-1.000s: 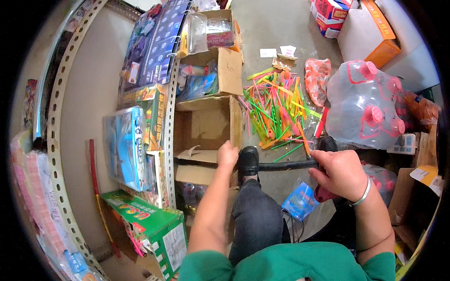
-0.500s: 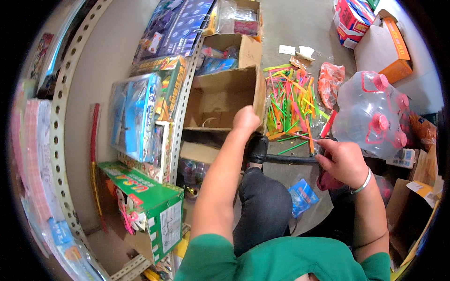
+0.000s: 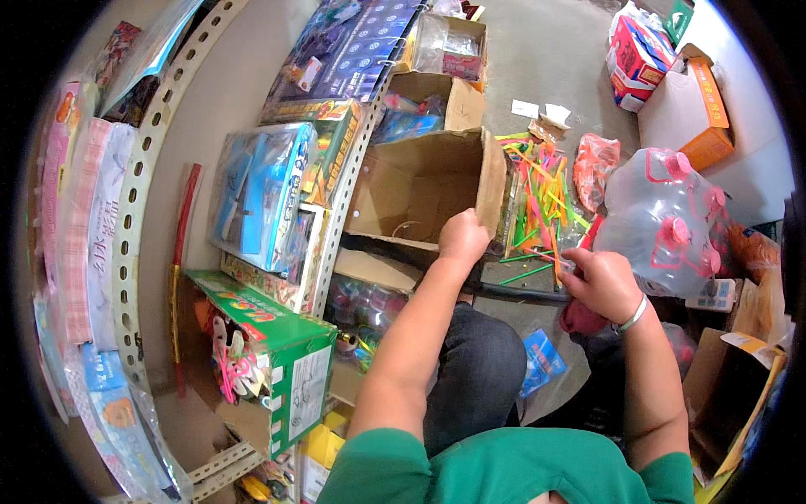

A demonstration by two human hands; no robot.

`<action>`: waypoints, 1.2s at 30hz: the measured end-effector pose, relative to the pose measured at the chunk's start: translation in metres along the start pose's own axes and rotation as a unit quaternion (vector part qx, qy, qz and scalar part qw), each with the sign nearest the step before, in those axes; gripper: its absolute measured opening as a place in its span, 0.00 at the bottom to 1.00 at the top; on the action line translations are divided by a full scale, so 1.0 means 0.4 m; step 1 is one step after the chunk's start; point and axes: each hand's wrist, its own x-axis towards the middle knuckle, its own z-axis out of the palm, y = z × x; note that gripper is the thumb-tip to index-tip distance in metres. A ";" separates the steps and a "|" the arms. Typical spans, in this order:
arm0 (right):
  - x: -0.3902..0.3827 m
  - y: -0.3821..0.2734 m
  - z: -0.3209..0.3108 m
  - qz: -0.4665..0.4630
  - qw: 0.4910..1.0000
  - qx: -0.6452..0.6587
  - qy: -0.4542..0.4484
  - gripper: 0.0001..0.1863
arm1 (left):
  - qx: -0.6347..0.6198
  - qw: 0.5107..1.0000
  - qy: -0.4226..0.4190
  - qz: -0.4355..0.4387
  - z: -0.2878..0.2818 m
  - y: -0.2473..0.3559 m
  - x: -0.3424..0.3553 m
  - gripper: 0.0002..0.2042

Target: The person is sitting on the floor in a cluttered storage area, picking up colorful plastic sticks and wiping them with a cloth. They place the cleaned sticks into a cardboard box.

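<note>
My left hand (image 3: 462, 235) grips the front right edge of an open cardboard box (image 3: 403, 181), which has only a pale scrap inside. My right hand (image 3: 600, 277) is pinched beside a pile of neon plastic sticks (image 3: 537, 185); what it holds is too small to make out. A black bar (image 3: 519, 292) runs below the pile, between my hands. A maroon item (image 3: 579, 319) lies under my right hand.
Metal shelving (image 3: 134, 252) with packaged goods and a green box (image 3: 302, 353) stands on the left. Bottled water (image 3: 638, 227), an orange bag (image 3: 596, 168) and cartons (image 3: 684, 105) sit on the right. A blue packet (image 3: 541, 361) lies beside my knee.
The box in my left hand has shifted right, toward the stick pile and partly over the black bar. My left hand moved up and right with it; the view has shifted.
</note>
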 end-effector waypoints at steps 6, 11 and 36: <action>0.001 0.019 0.004 -0.004 1.000 -0.018 -0.002 0.14 | 0.046 0.997 0.048 -0.032 -0.015 -0.021 -0.061 0.09; 0.001 0.007 0.015 -0.020 0.999 -0.025 0.009 0.14 | 0.090 0.992 0.079 -0.036 -0.013 -0.042 -0.031 0.08; -0.028 0.049 -0.018 -0.034 0.999 0.002 0.016 0.13 | 0.182 0.974 0.123 -0.057 0.078 -0.062 0.088 0.06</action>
